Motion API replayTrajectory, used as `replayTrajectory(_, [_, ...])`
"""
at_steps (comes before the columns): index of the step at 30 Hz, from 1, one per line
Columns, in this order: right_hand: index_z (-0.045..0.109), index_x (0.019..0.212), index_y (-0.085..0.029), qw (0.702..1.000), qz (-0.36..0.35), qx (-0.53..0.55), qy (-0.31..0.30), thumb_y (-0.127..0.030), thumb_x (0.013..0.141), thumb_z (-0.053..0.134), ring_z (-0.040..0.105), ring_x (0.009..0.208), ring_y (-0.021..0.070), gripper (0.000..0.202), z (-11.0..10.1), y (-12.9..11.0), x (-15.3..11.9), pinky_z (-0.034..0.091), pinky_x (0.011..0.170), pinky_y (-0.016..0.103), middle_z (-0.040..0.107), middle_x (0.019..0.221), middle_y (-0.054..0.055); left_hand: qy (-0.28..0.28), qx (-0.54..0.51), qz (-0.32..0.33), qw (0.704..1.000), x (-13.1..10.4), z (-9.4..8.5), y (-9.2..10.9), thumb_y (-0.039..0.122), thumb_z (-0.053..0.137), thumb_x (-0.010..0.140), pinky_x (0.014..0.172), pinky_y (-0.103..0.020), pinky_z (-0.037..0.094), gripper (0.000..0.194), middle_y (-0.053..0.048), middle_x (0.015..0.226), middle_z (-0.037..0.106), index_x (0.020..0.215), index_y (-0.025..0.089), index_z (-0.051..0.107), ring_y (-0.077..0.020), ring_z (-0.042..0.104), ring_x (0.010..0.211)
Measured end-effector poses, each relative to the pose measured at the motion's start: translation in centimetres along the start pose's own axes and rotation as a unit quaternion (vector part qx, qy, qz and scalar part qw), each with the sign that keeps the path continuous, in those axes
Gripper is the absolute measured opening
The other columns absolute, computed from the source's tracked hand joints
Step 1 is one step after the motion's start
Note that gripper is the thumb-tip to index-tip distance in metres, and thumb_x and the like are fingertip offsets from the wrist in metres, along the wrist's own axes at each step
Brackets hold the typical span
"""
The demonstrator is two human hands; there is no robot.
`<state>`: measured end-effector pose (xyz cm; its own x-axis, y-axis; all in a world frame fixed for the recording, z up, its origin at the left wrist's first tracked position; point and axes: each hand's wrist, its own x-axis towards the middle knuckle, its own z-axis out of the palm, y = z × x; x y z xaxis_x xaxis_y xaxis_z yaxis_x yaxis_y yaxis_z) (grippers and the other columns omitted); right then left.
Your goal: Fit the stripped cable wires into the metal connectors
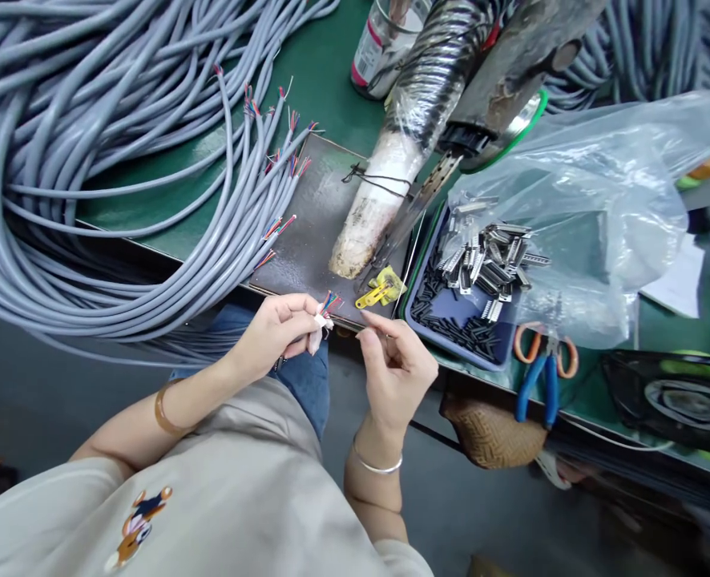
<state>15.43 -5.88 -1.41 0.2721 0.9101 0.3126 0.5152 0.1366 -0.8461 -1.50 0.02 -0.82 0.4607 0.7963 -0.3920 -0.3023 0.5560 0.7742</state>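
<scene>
My left hand pinches the end of a cable, with a fan of thin coloured wires sticking out past my fingertips. White wrapping sits around a fingertip there. Just to the right, my right hand is curled, thumb and forefinger close together; anything between them is too small to make out. Beyond the hands lies a yellow clip-like piece on a dark board. The blue tray near my right hand holds short black tubes and metal connectors.
Grey cables with stripped ends fill the left. A soldering iron and a wrapped hose point down over the board. A plastic bag overlaps the tray. Pliers lie on the table edge; a jar stands behind.
</scene>
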Motion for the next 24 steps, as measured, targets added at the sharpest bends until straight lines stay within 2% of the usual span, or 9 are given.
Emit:
replayTrajectory(4, [0.075, 0.124, -0.029, 0.999, -0.030, -0.005, -0.019, -0.024, 0.096, 0.070, 0.038, 0.051, 0.0071, 0.030, -0.07, -0.77, 0.23, 0.036, 0.051, 0.025, 0.067, 0.078, -0.004, -0.020, 0.006, -0.008, 1.000, -0.14, 0.26, -0.12, 0.029, 0.073, 0.076, 0.038, -0.017, 0.019, 0.022, 0.001, 0.052, 0.061, 0.067, 0.015, 0.059, -0.0017, 0.033, 0.036])
replayTrajectory(7, [0.076, 0.123, -0.028, 0.997, -0.056, -0.028, -0.039, -0.021, 0.095, 0.070, 0.039, 0.052, 0.0073, 0.029, 0.23, -1.01, 0.25, 0.036, 0.051, 0.024, 0.066, 0.076, -0.004, -0.034, 0.005, -0.007, 0.999, -0.14, 0.32, -0.23, 0.029, 0.072, 0.077, 0.037, -0.017, 0.019, 0.021, 0.002, 0.052, 0.061, 0.070, 0.015, 0.059, -0.0019, 0.033, 0.035])
replayTrajectory(12, [0.076, 0.120, -0.028, 0.995, -0.082, -0.049, -0.023, -0.016, 0.094, 0.071, 0.036, 0.052, 0.0062, 0.029, 0.29, -0.44, -0.04, 0.034, 0.050, 0.022, 0.064, 0.074, -0.006, -0.031, 0.001, 0.013, 0.999, -0.11, 0.24, -0.31, 0.026, 0.069, 0.079, 0.038, -0.016, 0.022, 0.015, 0.003, 0.056, 0.064, 0.081, 0.015, 0.059, -0.0016, 0.035, 0.036])
replayTrajectory(17, [0.077, 0.111, -0.025, 0.995, -0.080, -0.056, -0.018, -0.017, 0.094, 0.071, 0.037, 0.051, 0.0060, 0.020, 0.16, -0.27, -0.14, 0.035, 0.050, 0.023, 0.064, 0.073, -0.005, -0.026, -0.004, 0.019, 0.999, -0.11, 0.35, -0.27, 0.021, 0.069, 0.076, 0.040, -0.016, 0.023, 0.014, 0.004, 0.059, 0.064, 0.083, 0.015, 0.057, -0.0010, 0.036, 0.038])
replayTrajectory(21, [0.075, 0.095, -0.022, 0.996, -0.067, -0.063, -0.013, -0.020, 0.094, 0.071, 0.038, 0.050, 0.0053, 0.005, 0.18, -0.39, 0.03, 0.034, 0.049, 0.023, 0.065, 0.074, -0.004, -0.021, 0.004, 0.011, 1.000, -0.05, 0.51, -0.30, 0.021, 0.070, 0.074, 0.040, -0.016, 0.024, 0.015, 0.004, 0.058, 0.063, 0.080, 0.016, 0.057, -0.0012, 0.035, 0.038])
replayTrajectory(24, [0.073, 0.085, -0.020, 0.996, -0.043, -0.077, -0.019, -0.022, 0.095, 0.069, 0.037, 0.049, 0.0052, 0.010, 0.00, -0.35, 0.21, 0.033, 0.049, 0.023, 0.064, 0.070, -0.004, -0.022, 0.014, 0.007, 1.000, -0.05, 0.60, -0.32, 0.022, 0.070, 0.074, 0.040, -0.016, 0.025, 0.015, 0.004, 0.058, 0.064, 0.078, 0.016, 0.057, -0.0012, 0.036, 0.038])
